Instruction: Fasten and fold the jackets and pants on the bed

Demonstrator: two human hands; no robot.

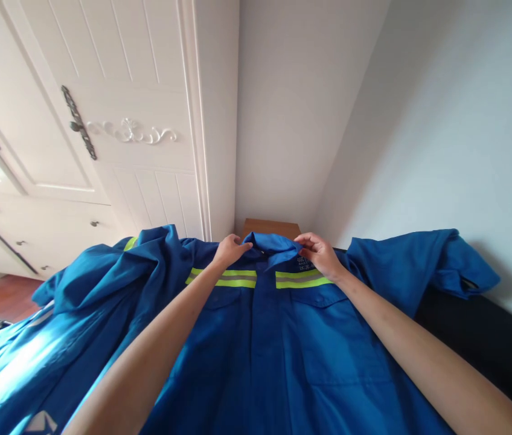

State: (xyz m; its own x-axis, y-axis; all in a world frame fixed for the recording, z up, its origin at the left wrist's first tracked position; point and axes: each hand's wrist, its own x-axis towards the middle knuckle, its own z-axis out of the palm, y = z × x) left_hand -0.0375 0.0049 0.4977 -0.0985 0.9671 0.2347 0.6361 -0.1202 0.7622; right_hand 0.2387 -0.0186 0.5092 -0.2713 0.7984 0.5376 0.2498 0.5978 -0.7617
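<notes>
A blue work jacket (269,338) with yellow-and-grey reflective strips across the chest lies spread out, front side up, its collar at the far end. My left hand (231,249) pinches the left side of the collar (274,243). On the collar's other side, my right hand (317,252) grips the edge between thumb and fingers. Small white lettering shows on the chest beside my right hand. One sleeve (437,260) stretches out to the right, against the wall.
More blue clothing (102,302) is heaped on the left. A white wardrobe (147,103) with dark handles stands beyond it, above a reddish floor (2,296). Behind the collar is a brown wooden piece (274,228). A dark surface (477,338) lies under the right side, by a pale wall (459,151).
</notes>
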